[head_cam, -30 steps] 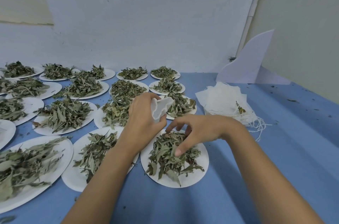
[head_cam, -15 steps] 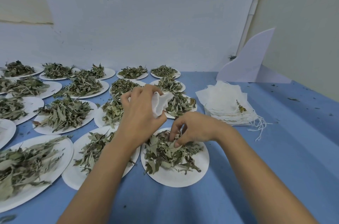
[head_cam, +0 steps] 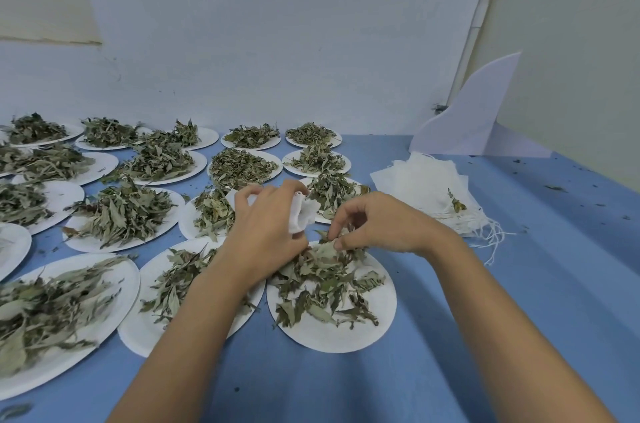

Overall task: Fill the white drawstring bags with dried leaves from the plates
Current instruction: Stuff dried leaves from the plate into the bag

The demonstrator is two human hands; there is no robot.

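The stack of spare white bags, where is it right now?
In the head view the stack of white bags lies on the blue table, right of the leaf plates, beyond the right hand and in front of the white curved board.

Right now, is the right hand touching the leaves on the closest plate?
Touching. The head view shows the right hand pinching dried leaves on the nearest plate; the left hand grips a white bag.
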